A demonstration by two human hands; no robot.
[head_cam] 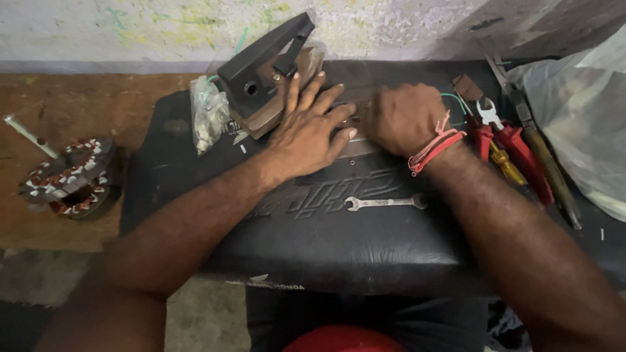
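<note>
My left hand (310, 127) lies flat with fingers spread on a dark metal plate on the black padded seat (326, 241), its fingertips touching the base of a tilted clothes iron (267, 72) with a black handle. My right hand (404, 117) is curled into a loose fist just right of the left, pressing down on the same plate; what its fingers hold is hidden. Red threads circle my right wrist. A small steel spanner (383, 203) lies on the seat below both hands.
Red-handled pliers (505, 140) and screwdrivers (541, 163) lie at the right beside a clear plastic bag (580, 111). A small plastic packet (208, 114) sits left of the iron. A copper-wound motor stator (68, 179) rests on the wooden bench at far left.
</note>
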